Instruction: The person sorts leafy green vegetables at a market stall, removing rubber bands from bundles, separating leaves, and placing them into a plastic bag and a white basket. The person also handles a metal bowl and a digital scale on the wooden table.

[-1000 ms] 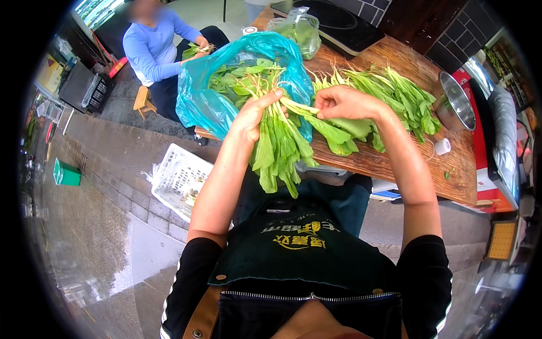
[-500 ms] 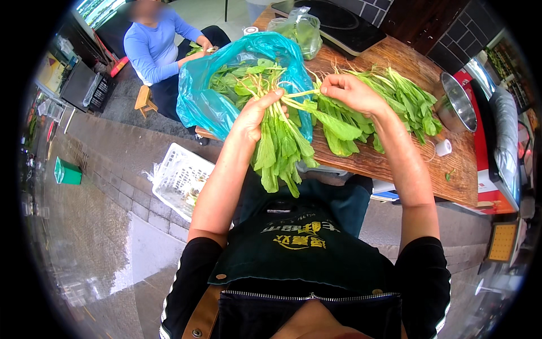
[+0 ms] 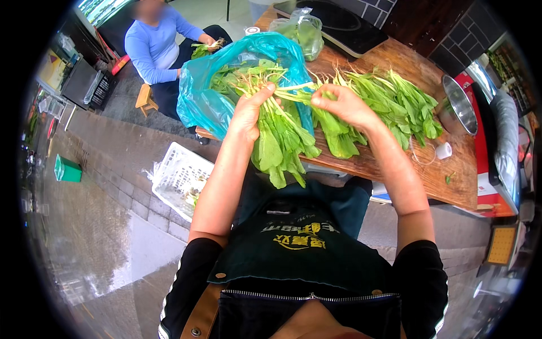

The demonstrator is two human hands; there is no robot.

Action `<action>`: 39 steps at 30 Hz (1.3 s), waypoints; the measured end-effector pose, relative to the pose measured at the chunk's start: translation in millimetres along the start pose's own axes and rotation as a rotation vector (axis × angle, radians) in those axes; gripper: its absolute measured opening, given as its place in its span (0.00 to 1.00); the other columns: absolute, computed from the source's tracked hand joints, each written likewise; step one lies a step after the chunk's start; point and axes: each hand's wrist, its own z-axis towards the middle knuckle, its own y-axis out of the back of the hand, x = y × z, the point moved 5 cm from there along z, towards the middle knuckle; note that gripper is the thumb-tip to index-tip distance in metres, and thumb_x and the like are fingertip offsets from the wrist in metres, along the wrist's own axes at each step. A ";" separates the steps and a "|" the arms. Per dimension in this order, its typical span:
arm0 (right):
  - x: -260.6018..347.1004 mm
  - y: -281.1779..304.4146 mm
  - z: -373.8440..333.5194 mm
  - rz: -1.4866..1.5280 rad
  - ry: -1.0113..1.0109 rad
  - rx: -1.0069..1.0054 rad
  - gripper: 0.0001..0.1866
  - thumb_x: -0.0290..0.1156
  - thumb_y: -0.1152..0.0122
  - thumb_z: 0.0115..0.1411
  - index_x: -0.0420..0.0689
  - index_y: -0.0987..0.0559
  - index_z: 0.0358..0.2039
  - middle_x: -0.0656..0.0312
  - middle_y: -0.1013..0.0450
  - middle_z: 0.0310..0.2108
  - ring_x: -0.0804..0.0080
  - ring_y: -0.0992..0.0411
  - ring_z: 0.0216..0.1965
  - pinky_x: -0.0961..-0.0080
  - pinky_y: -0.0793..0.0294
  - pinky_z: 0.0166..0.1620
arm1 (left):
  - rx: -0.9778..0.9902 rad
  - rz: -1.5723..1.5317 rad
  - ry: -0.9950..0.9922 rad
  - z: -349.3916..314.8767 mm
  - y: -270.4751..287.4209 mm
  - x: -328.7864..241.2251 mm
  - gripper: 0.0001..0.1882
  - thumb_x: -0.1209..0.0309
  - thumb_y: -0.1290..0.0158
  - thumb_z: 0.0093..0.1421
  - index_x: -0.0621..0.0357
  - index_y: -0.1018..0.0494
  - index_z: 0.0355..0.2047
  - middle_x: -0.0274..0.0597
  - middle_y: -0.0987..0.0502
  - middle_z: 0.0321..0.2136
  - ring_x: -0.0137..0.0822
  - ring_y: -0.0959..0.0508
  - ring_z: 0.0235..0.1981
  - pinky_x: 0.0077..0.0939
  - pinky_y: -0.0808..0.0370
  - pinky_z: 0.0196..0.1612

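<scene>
My left hand (image 3: 249, 114) is closed round a bunch of leafy greens (image 3: 281, 148), thumb on top. Its thin roots point away from me and its leaves hang down toward my apron. Close beside it, my right hand (image 3: 343, 105) is closed in a pinch at pale stalks (image 3: 294, 92) that stretch across from the bunch; its fingertips partly hide what they grip. A blue-green plastic bag (image 3: 195, 93) stands wide behind my left hand, with more greens (image 3: 226, 80) inside. Rows of rooted greens (image 3: 398, 104) lie on the wooden table (image 3: 457, 181) beyond my right hand.
A metal bowl (image 3: 458, 104), a small white roll (image 3: 444, 150), a clear bag of greens (image 3: 307, 37) and a black cooktop (image 3: 333, 22) are on the table. A white basket (image 3: 176, 175) is at lower left. Far left, a seated person (image 3: 152, 48) holds greens.
The bunch's leaves have shifted slightly, and my right hand has moved a little nearer and left, still pinching. The seated person's hands have moved apart, one raising greens.
</scene>
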 end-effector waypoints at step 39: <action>21.6 248.0 -53.9 -1.015 0.169 -0.831 0.13 0.42 0.45 0.57 0.48 0.21 0.37 0.56 0.23 0.32 0.58 0.25 0.35 0.66 0.27 0.39 | -0.130 -0.144 -0.148 39.0 55.7 -76.6 0.17 0.70 0.42 0.54 0.58 0.29 0.45 0.37 0.26 0.34 0.32 0.25 0.36 0.28 0.24 0.40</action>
